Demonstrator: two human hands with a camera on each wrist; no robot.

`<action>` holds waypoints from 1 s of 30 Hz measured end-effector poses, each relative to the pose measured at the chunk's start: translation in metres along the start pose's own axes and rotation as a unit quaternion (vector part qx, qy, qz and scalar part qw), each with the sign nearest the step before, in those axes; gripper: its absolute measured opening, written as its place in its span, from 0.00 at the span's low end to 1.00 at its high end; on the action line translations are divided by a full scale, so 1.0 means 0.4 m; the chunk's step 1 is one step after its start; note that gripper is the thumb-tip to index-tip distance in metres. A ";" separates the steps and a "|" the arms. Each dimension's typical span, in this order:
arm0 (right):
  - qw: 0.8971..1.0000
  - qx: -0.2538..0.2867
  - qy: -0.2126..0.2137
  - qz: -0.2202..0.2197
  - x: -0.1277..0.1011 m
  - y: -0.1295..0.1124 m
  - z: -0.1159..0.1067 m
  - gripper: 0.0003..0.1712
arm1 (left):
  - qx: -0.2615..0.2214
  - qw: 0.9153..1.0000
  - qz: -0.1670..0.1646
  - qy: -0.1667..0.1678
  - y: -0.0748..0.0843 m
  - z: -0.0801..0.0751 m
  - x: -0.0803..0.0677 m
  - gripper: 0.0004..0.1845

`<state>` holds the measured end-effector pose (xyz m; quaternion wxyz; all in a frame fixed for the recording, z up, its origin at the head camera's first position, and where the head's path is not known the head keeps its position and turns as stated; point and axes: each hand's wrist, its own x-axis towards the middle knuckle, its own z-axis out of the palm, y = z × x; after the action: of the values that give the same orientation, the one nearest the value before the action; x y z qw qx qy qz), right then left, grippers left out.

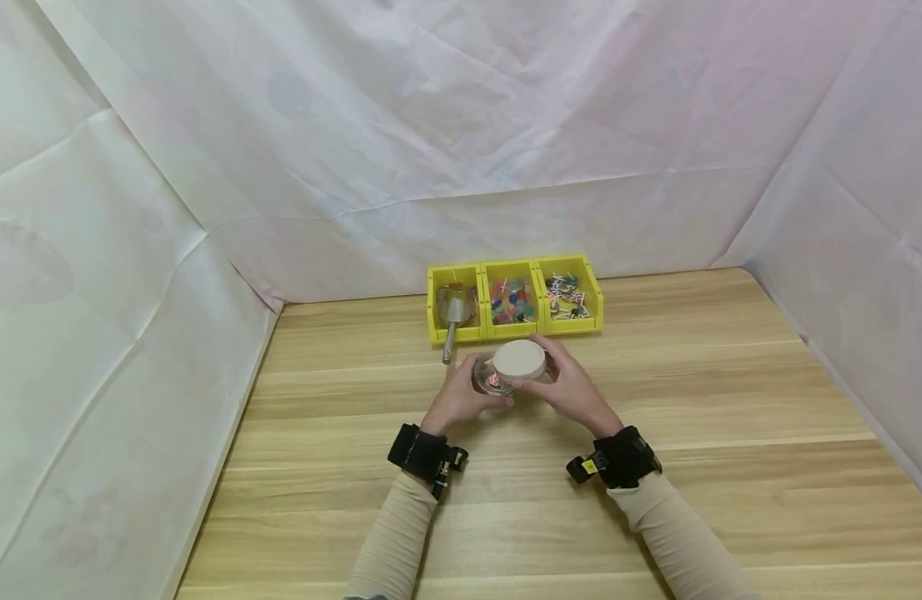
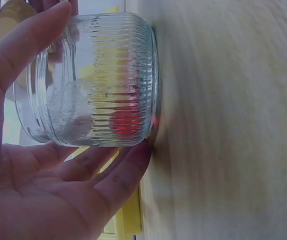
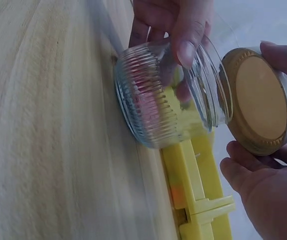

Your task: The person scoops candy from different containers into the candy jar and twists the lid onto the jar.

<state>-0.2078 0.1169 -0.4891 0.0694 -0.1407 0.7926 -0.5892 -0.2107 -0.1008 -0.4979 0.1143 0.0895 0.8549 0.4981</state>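
My left hand (image 1: 459, 395) holds a ribbed clear glass jar (image 2: 98, 80) round its side, thumb on one side and fingers on the other. The jar stands upright on the table, with a small red-and-white piece (image 1: 494, 379) inside near the bottom. In my right hand (image 1: 573, 390) is a round lid (image 1: 519, 359), gripped by its edge between thumb and fingers. The right wrist view shows the lid's tan underside (image 3: 261, 97) tilted beside the jar's open mouth, partly off the rim.
Behind the hands stand three joined yellow bins (image 1: 510, 332). A metal scoop (image 1: 453, 321) rests in the left bin, its handle over the front edge. Colourful small pieces (image 1: 512, 302) fill the middle bin, and small lollipop-like sticks (image 1: 568, 296) the right one. White cloth walls surround the wooden table (image 1: 701, 375).
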 end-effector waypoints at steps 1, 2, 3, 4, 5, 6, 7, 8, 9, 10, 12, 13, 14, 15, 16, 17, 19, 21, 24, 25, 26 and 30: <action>1.000 -0.002 -0.003 -0.006 0.001 0.001 0.002 0.54 | 0.001 1.000 0.001 0.000 0.000 0.000 0.001 0.48; 1.000 -0.003 -0.006 -0.011 0.002 0.001 0.004 0.54 | 0.000 1.000 0.002 0.000 0.000 0.000 0.001 0.48; 1.000 -0.004 -0.008 -0.016 0.002 0.002 0.006 0.54 | -0.002 1.000 0.004 0.000 0.000 0.000 0.002 0.48; 1.000 -0.004 -0.010 -0.018 0.003 0.002 0.007 0.54 | -0.003 1.000 0.005 -0.001 0.000 0.001 0.002 0.48; 1.000 -0.004 -0.012 -0.022 0.003 0.003 0.008 0.54 | -0.003 1.000 0.005 -0.002 -0.001 0.001 0.003 0.48; 1.000 -0.006 -0.014 -0.026 0.003 0.005 0.009 0.54 | -0.003 1.000 0.006 -0.002 -0.001 0.001 0.003 0.48; 0.999 -0.007 -0.015 -0.030 0.003 0.007 0.010 0.54 | -0.002 1.000 0.006 -0.002 0.000 0.001 0.003 0.47; 0.999 -0.007 -0.017 -0.032 0.003 0.008 0.011 0.54 | -0.003 1.000 0.007 -0.003 0.000 0.000 0.003 0.47; 0.999 -0.009 -0.018 -0.033 0.003 0.009 0.012 0.54 | -0.003 1.000 0.009 -0.003 0.000 0.000 0.002 0.47; 0.999 -0.010 -0.019 -0.035 0.003 0.011 0.012 0.54 | -0.003 1.000 0.012 -0.003 0.000 0.000 0.002 0.47; 0.999 -0.010 -0.023 -0.037 0.004 0.014 0.014 0.54 | -0.006 1.000 0.016 -0.002 0.001 0.000 0.001 0.46; 0.999 -0.009 -0.024 -0.036 0.004 0.014 0.015 0.54 | -0.007 1.000 0.018 -0.002 0.001 0.000 0.001 0.46; 0.999 -0.008 -0.025 -0.034 0.004 0.014 0.017 0.53 | -0.009 1.000 0.018 -0.003 0.001 0.000 0.001 0.46; 0.999 -0.006 -0.026 -0.034 0.004 0.014 0.018 0.52 | -0.011 1.000 0.018 -0.003 0.001 0.000 0.001 0.46; 0.999 -0.004 -0.027 -0.033 0.004 0.014 0.019 0.52 | -0.012 1.000 0.018 -0.004 0.001 0.000 0.001 0.46; 0.999 -0.003 -0.028 -0.032 0.004 0.014 0.020 0.51 | -0.013 1.000 0.016 -0.004 0.000 0.000 0.001 0.46; 0.999 -0.003 -0.031 -0.029 0.004 0.014 0.021 0.51 | -0.015 1.000 0.014 -0.005 -0.001 0.001 0.001 0.46; 0.999 -0.004 -0.035 -0.028 0.004 0.012 0.022 0.51 | -0.015 1.000 0.014 -0.006 -0.003 0.002 0.002 0.46; 0.999 -0.007 -0.042 -0.023 0.003 0.002 0.023 0.50 | -0.013 1.000 0.018 -0.005 -0.006 0.003 0.003 0.47; 0.999 -0.008 -0.044 -0.023 0.000 -0.009 0.022 0.50 | -0.013 1.000 0.020 -0.005 -0.007 0.004 0.004 0.47; 0.999 -0.008 -0.046 -0.023 -0.004 -0.021 0.022 0.49 | -0.012 1.000 0.022 -0.005 -0.008 0.004 0.004 0.47; 0.998 -0.014 -0.050 -0.032 -0.018 -0.067 0.022 0.48 | -0.008 1.000 0.023 -0.007 -0.010 0.004 0.004 0.47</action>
<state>-0.1949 0.1040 -0.4663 0.0877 -0.1960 0.7915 -0.5722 -0.2121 -0.1010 -0.5023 0.1099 0.1120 0.8477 0.5068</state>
